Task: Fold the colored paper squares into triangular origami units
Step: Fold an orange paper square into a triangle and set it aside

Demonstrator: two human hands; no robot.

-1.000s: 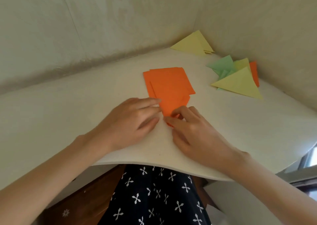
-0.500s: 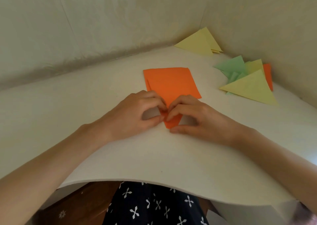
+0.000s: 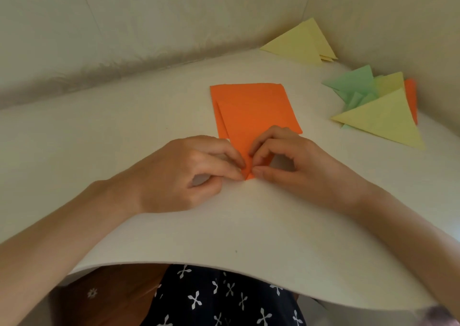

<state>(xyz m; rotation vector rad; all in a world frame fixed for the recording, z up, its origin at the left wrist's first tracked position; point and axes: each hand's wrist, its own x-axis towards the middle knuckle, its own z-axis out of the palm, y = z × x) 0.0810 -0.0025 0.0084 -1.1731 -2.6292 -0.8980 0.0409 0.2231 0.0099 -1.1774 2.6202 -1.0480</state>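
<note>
**Left hand point(image 3: 189, 174) and right hand point(image 3: 298, 166) pinch the near tip of the orange paper point(image 3: 254, 111)**

Both hands have curled fingers and meet fingertip to fingertip at the narrow near end of the sheet, each thumb and forefinger nipping the paper from its own side. The paper lies flat on the surface point(image 3: 224, 226), its wide end pointing away from the person. A second orange layer shows along its left edge; I cannot tell whether that is a fold or another sheet underneath.

This looks like an early fold, with the near corner being lined up or creased and no triangle formed yet. The next move probably needs the two edges matched exactly at the tip, then a firm press run outward along the crease while one hand pins the sheet.

Bare surface lies to the left and toward the person, so the hands have room there. To the right, a yellow triangle point(image 3: 383, 119) sits on green triangles point(image 3: 353, 82), near the paper but apart from it. More yellow triangles point(image 3: 301, 43) rest in the far corner against the walls point(image 3: 149, 14), which close in behind and to the right.
</note>
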